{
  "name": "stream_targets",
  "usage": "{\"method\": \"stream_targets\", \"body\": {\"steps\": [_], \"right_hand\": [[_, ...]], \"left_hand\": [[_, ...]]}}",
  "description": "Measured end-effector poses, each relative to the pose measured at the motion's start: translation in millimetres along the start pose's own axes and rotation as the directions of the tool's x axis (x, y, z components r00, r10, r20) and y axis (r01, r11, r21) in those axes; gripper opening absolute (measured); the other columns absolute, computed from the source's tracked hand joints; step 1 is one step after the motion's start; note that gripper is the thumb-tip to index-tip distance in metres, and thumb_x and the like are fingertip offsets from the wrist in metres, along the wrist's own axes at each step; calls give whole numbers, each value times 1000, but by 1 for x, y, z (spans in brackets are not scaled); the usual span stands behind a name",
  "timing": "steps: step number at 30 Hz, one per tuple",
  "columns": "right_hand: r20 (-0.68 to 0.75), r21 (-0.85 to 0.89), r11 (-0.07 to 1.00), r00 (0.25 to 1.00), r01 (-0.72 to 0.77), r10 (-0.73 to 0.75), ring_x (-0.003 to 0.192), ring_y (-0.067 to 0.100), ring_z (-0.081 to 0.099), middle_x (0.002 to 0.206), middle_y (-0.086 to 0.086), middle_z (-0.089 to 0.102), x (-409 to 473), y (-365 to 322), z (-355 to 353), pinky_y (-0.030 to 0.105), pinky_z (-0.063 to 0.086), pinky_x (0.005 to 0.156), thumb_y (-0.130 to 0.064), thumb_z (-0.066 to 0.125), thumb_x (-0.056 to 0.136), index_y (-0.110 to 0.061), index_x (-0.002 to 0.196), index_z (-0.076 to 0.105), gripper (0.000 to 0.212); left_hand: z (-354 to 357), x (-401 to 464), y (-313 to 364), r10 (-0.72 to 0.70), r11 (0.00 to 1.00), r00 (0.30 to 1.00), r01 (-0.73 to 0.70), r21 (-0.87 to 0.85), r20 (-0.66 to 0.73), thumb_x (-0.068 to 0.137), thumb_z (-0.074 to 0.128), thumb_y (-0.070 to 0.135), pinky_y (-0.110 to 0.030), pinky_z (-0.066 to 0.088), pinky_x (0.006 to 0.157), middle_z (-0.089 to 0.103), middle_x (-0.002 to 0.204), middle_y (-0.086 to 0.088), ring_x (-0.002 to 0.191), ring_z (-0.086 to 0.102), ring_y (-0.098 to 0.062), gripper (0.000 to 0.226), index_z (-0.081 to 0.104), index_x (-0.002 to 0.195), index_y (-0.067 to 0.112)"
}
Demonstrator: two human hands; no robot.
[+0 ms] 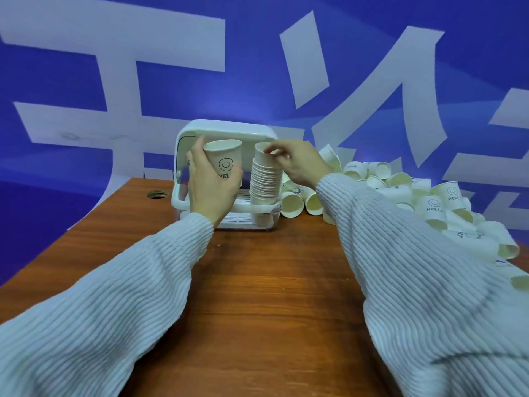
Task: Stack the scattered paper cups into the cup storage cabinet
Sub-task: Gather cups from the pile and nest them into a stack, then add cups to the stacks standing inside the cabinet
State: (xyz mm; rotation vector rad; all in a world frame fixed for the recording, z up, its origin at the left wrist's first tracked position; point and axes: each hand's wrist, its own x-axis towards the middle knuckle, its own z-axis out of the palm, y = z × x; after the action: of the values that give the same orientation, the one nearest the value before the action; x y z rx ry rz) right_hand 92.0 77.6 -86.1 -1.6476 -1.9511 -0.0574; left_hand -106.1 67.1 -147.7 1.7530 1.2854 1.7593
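Gripping a cup [224, 161] (left fingers [197, 156] wrapped), right fingers [276, 151] pinching stack [264, 181] rim.

Cup storage cabinet [226, 130] at far end of the table [272, 282]. Nested cup stack [264, 181] inside, right side. My left hand [210, 181] holds a single cup [224, 160] left of it. Loose cups [415, 196] heaped right of cabinet.

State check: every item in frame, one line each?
Cabinet: lid open.
Stack: upright in cabinet, right side.
Left hand: grips one upright cup.
Right hand: pinches stack's top rim.
Loose cups: heaped on table, mostly on their sides.
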Motion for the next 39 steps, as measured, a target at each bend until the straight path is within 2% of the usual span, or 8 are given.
{"method": "stream_targets", "body": {"steps": [6, 11, 15, 19, 23, 26, 33, 39], "right_hand": [[113, -216, 974, 992, 72, -49, 128, 33, 58, 143, 5, 63, -9, -2, 21, 43, 47, 105, -7, 40, 101, -41, 145, 57, 58], [-10, -60, 998, 1000, 23, -24, 133, 25, 57, 146, 1, 62, -15, 6, 15, 42, 45, 111, -10, 45, 102, -28, 153, 47, 55], [-173, 57, 998, 985, -6, 16, 97, 19, 67, 136, -1, 68, -27, 14, 14, 43, 53, 94, -14, 42, 101, -30, 151, 47, 53], [-186, 44, 999, 982, -23, 31, 65, -3, 50, 128, -7, 70, -31, 26, 14, 38, 55, 82, -13, 43, 102, -32, 147, 48, 49], [-206, 55, 997, 976, -61, 71, 59, -4, 46, 125, -8, 70, -37, 31, 10, 36, 54, 77, -16, 45, 102, -28, 147, 48, 47], [-224, 59, 996, 971, -67, 79, 57, -3, 42, 122, -9, 70, -39, 35, 10, 38, 55, 77, -19, 48, 102, -26, 148, 47, 47], [-275, 74, 994, 956, -83, 100, 56, 1, 45, 115, -8, 70, -39, 34, 10, 44, 57, 76, -22, 51, 101, -25, 149, 46, 48], [-277, 76, 995, 957, -65, 83, 58, 6, 50, 112, -11, 69, -44, 33, 4, 40, 58, 74, -25, 52, 101, -27, 149, 46, 48]], "left_hand": [[0, 16, 2, 0, 1000, 999, 1, -27, 35, 88, 74, 32, -33, 46, 103, 47, 141, 2, 122, 49, -13, 78, 32, 152, 20], [18, 43, 13, 26, 995, 999, -22, -94, 41, 84, 77, 39, -41, 47, 110, 48, 146, -2, 131, 51, -18, 85, 34, 153, 17], [36, 61, 24, 92, 994, 993, -87, -68, 77, 84, 80, 32, -21, 36, 102, 45, 145, -5, 130, 47, -16, 83, 36, 153, 15], [56, 64, 24, 98, 993, 967, -109, 37, 234, 87, 78, 31, -16, 27, 98, 43, 145, -9, 130, 46, -20, 79, 37, 153, 13], [72, 61, 10, 11, 972, 892, -115, 203, 451, 86, 69, 44, -28, 36, 101, 51, 133, -12, 130, 47, -28, 62, 53, 139, 17], [74, 56, 1, -89, 933, 851, -111, 343, 518, 76, 49, 74, -47, 44, 108, 50, 136, -12, 131, 48, -31, 85, 54, 140, 19], [72, 46, -9, -86, 925, 818, -147, 351, 569, 75, 80, 54, -49, 48, 104, 64, 132, -9, 122, 60, -34, 93, 33, 148, 24], [78, 61, -17, -180, 900, 904, -8, 436, 389, 77, 80, 48, -50, 52, 94, 64, 127, -12, 115, 62, -39, 87, 29, 141, 19]]}}
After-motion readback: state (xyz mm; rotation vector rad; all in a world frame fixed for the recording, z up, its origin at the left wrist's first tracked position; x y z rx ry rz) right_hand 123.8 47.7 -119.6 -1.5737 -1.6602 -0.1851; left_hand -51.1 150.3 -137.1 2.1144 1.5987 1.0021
